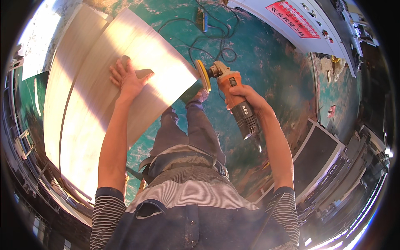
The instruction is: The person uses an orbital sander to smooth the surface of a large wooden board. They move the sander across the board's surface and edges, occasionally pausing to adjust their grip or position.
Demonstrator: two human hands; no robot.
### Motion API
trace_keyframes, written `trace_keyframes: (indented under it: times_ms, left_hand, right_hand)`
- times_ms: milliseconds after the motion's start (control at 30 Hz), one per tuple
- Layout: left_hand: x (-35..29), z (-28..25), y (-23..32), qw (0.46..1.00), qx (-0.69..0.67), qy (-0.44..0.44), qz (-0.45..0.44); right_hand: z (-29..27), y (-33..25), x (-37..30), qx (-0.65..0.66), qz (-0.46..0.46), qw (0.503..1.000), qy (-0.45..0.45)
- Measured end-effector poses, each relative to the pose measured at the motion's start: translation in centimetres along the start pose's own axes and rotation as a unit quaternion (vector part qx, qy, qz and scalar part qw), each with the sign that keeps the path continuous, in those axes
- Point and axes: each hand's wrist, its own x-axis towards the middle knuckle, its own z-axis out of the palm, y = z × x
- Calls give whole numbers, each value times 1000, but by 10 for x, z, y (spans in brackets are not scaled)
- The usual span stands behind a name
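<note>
My right hand (248, 99) is wrapped round the body of an orange and black angle grinder (231, 85). A yellow-edged round disc (203, 76) is fitted at its head, standing nearly on edge at the corner of a pale wooden panel (162, 83). Whether disc and panel edge touch, I cannot tell. My left hand (130, 81) lies flat on that panel with its fingers spread. Beneath and to the left is a second wooden panel (75, 50), partly covered by the first. Sunlight falls across both panels in bright bands.
A dark cable (223, 37) loops over the green, dusty floor (271, 71) beyond the grinder. A blue-handled brush (204, 21) lies there too. At the far right stands a white machine cabinet (283, 25) with knobs and a red label. Framed dark panels (314, 148) lean at right.
</note>
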Motion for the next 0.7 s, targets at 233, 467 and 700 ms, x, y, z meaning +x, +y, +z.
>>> trace_keyframes:
  times_ms: [233,467,700]
  left_hand:
    - [14,13,-5,999,-19,35,37]
    - [25,13,6,1000,-13,5,24]
    - [31,12,19,999,-23,-33,8]
  right_hand:
    - [9,16,-4,54,-19,998,29]
    - [23,44,-1,141,-10,986,87]
    - [40,63,7,212,-29,971,105]
